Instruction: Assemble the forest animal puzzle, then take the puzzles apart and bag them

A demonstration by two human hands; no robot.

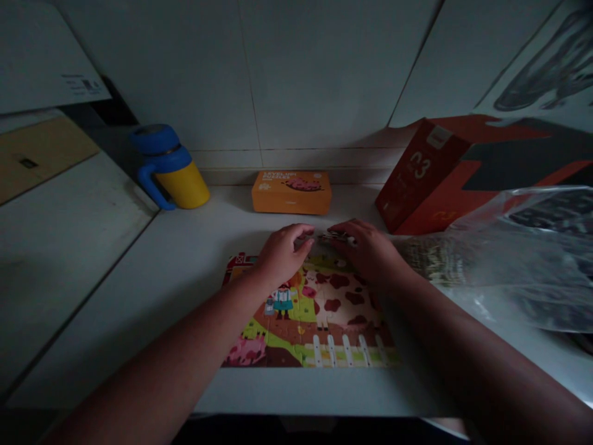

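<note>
A colourful farm jigsaw puzzle (319, 321) with a spotted cow, a small figure, a pig and a white fence lies flat on the white table (185, 259). My left hand (282, 253) rests on the puzzle's far edge, its fingers curled down onto a piece there. Beside it, my right hand (365, 247) presses on the same far edge with its fingers over a small black-and-white puzzle piece (336, 237). The fingertips of both hands nearly meet. Dim light hides finer detail under the fingers.
An orange puzzle box (291, 191) stands against the wall behind the hands. A yellow mug with a blue lid and handle (171, 170) is at the back left. A red-orange carton (430, 179) and a clear plastic bag (519, 259) fill the right side.
</note>
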